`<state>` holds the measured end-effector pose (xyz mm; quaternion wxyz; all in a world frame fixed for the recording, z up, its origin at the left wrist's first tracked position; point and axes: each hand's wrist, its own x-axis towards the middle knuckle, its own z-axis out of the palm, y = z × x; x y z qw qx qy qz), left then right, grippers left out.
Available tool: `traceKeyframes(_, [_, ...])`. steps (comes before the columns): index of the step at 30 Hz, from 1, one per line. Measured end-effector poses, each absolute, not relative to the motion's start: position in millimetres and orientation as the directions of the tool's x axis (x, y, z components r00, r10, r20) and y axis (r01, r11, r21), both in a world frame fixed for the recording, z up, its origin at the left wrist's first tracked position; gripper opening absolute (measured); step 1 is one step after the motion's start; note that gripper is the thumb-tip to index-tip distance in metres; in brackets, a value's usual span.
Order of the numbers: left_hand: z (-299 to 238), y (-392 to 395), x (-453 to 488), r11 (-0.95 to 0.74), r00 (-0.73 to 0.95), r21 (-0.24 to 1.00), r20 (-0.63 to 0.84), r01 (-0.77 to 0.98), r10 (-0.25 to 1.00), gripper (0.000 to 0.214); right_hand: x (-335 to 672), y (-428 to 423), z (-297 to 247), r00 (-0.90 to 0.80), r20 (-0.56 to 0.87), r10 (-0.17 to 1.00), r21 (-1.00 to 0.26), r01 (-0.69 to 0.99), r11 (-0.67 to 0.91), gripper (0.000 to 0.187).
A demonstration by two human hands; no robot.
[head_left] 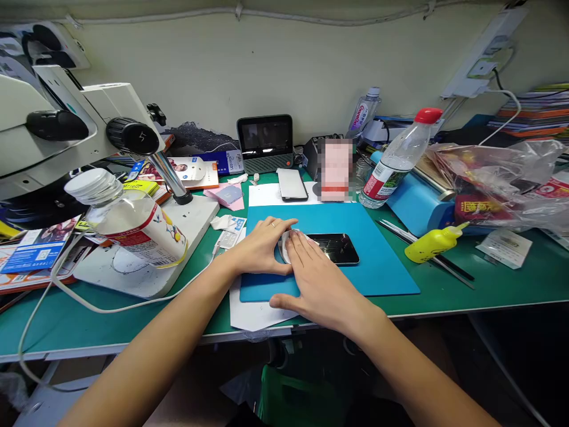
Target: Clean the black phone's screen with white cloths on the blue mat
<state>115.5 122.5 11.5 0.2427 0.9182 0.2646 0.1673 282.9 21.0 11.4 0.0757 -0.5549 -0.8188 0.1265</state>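
Observation:
A black smartphone (340, 249) lies flat on the blue mat (377, 279), its dark screen facing up. Around its left end my left hand (261, 246) is curved, thumb by the near edge and fingers by the far edge; a ring is on one finger. A crumpled white tissue or cloth (284, 248) covers that end, between my hands. My right hand (317, 276) lies over it with straight fingers pressed flat on it and the thumb spread aside. The fingers hide the left part of the phone and most of the white piece.
At left, a microscope (128, 136) and a tilted bottle (137, 225) stand near a white cable (146, 304). Behind the mat are a white phone (292, 184) and a smart display (265, 139). At right lie a yellow squeeze bottle (431, 244), tweezers (448, 270) and a red-capped bottle (395, 160).

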Motion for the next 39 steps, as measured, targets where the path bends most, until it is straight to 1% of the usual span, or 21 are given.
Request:
traceKeyframes(2, [12, 123, 115, -0.738, 0.804, 0.537, 0.17, 0.409, 0.569, 0.09, 290, 11, 13, -0.403, -0.038, 0.914, -0.272, 0.885, 0.379, 0.118])
traceKeyframes(5, [13, 124, 113, -0.726, 0.802, 0.543, 0.15, 0.422, 0.578, 0.092, 317, -7, 10, -0.416, -0.048, 0.908, -0.195, 0.896, 0.4, 0.121])
traceKeyframes(7, [13, 126, 112, -0.725, 0.807, 0.546, 0.141, 0.421, 0.574, 0.093, 342, -15, 5, -0.371, -0.01, 0.929, -0.138, 0.92, 0.366, 0.125])
traceKeyframes(9, [13, 127, 110, -0.725, 0.81, 0.549, 0.139, 0.416, 0.57, 0.091, 363, -16, 2, -0.337, 0.018, 0.941, -0.099, 0.936, 0.337, 0.125])
traceKeyframes(13, [14, 128, 111, -0.723, 0.807, 0.545, 0.136, 0.423, 0.575, 0.089, 370, 0, 2, -0.217, -0.047, 0.975, -0.063, 0.975, 0.214, 0.121])
traceKeyframes(15, [14, 127, 111, -0.721, 0.804, 0.542, 0.131, 0.431, 0.579, 0.091, 356, 12, 6, -0.143, -0.076, 0.987, -0.058, 0.989, 0.139, 0.126])
traceKeyframes(17, [15, 127, 111, -0.71, 0.799, 0.552, 0.123, 0.438, 0.588, 0.09, 337, 23, 10, -0.116, -0.09, 0.989, -0.07, 0.991, 0.11, 0.13])
traceKeyframes(18, [15, 127, 110, -0.702, 0.796, 0.563, 0.123, 0.436, 0.593, 0.086, 328, 27, 12, -0.131, -0.101, 0.986, -0.088, 0.989, 0.123, 0.13])
traceKeyframes(22, [15, 131, 105, -0.658, 0.769, 0.64, 0.161, 0.396, 0.619, 0.059, 294, 34, 16, -0.213, -0.095, 0.972, -0.181, 0.964, 0.193, 0.127])
traceKeyframes(24, [14, 133, 104, -0.645, 0.756, 0.662, 0.178, 0.382, 0.63, 0.057, 281, 31, 15, -0.258, -0.076, 0.963, -0.217, 0.947, 0.237, 0.126])
traceKeyframes(28, [11, 134, 104, -0.656, 0.752, 0.649, 0.191, 0.385, 0.631, 0.056, 266, 17, 13, -0.301, -0.003, 0.954, -0.253, 0.923, 0.29, 0.122])
traceKeyframes(31, [12, 133, 105, -0.667, 0.761, 0.641, 0.193, 0.381, 0.62, 0.053, 271, 0, 12, -0.316, 0.004, 0.949, -0.232, 0.923, 0.309, 0.115])
traceKeyframes(34, [15, 131, 105, -0.674, 0.765, 0.632, 0.193, 0.382, 0.614, 0.048, 293, -18, 8, -0.33, 0.018, 0.944, -0.174, 0.928, 0.328, 0.104])
traceKeyframes(36, [18, 130, 106, -0.682, 0.77, 0.621, 0.189, 0.387, 0.609, 0.045, 314, -26, 3, -0.31, 0.038, 0.95, -0.127, 0.941, 0.312, 0.098])
traceKeyframes(39, [19, 129, 106, -0.695, 0.777, 0.607, 0.194, 0.385, 0.599, 0.045, 344, -30, -2, -0.247, 0.063, 0.967, -0.074, 0.965, 0.251, 0.097])
